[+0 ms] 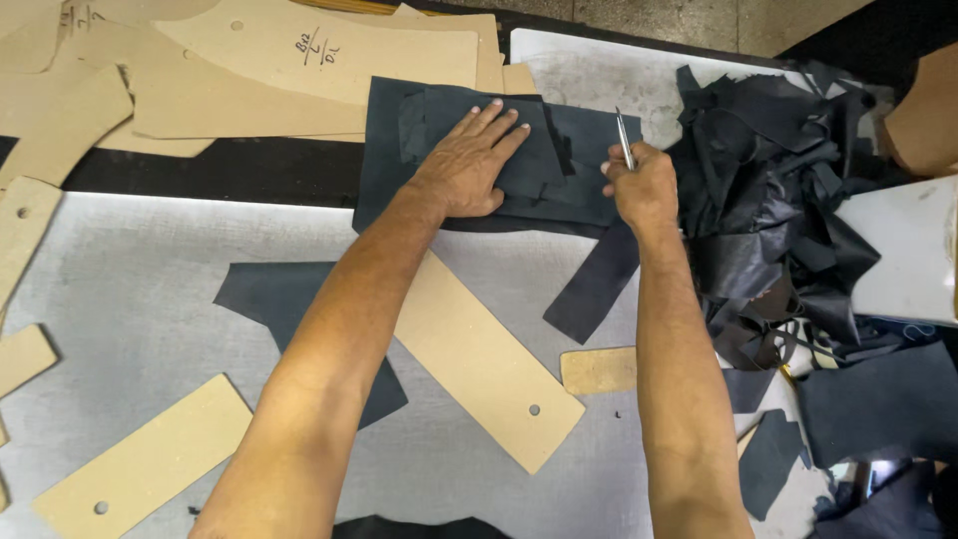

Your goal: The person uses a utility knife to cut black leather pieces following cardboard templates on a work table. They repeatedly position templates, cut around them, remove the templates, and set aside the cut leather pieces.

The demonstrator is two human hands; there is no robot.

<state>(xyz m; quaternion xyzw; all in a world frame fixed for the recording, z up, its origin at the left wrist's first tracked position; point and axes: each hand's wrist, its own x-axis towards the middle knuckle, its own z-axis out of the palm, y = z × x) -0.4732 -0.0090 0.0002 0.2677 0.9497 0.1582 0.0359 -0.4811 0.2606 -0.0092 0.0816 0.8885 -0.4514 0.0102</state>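
Left hand flat, fingers spread, palm down, pressing a dark template piece onto a sheet of black leather at the far side of the table. Right hand fisted around a thin metal knife, blade end up, tip just beside the right edge of the leather sheet; the hand sits on that edge. A black leather strip runs down-left from under the right wrist. Under the left forearm: long cardboard pattern with a punched hole near its lower end, lying partly over a black leather cutout. Small rounded cardboard piece between the forearms. Right of the right hand: heap of black leather scraps. Far left: stack of big cardboard patterns. Near left: another cardboard strip with a hole. All on a grey metal-topped table
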